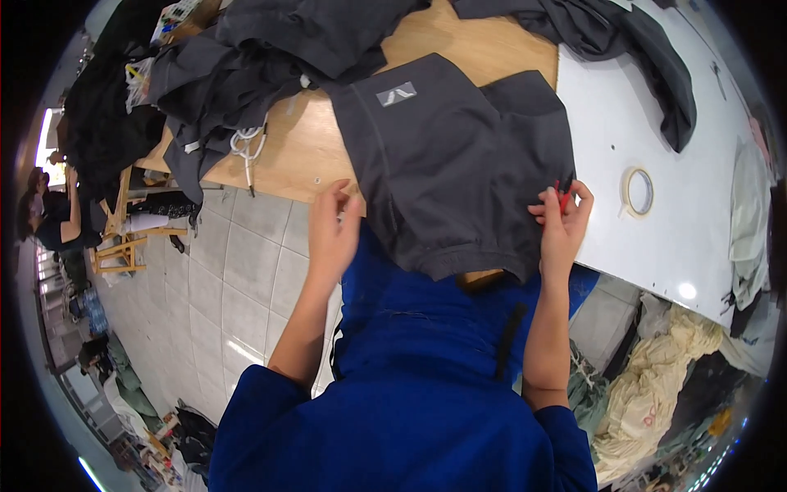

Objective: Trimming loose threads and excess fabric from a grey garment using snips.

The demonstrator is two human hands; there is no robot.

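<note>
Dark grey shorts [459,156] lie spread over the near edge of the wooden table, their gathered waistband hanging toward me. A small grey patch with a light mark [396,94] sits near the far left leg edge. My left hand [333,230] is beside the left side of the shorts, fingers loosely bent and thumb apart, with nothing visible in it. In my right hand [562,220], at the right side of the shorts, is a small red-handled cutting tool like thread snips [564,193], its dark tip pointing away from me. The fingers partly hide it.
More dark garments [270,49] are heaped at the far left, with a white cord [246,146] hanging out. To the right, a white table [648,172] bears a tape roll [637,193] and a dark garment [656,74]. Cream fabric [656,394] is piled below. Other people are at left.
</note>
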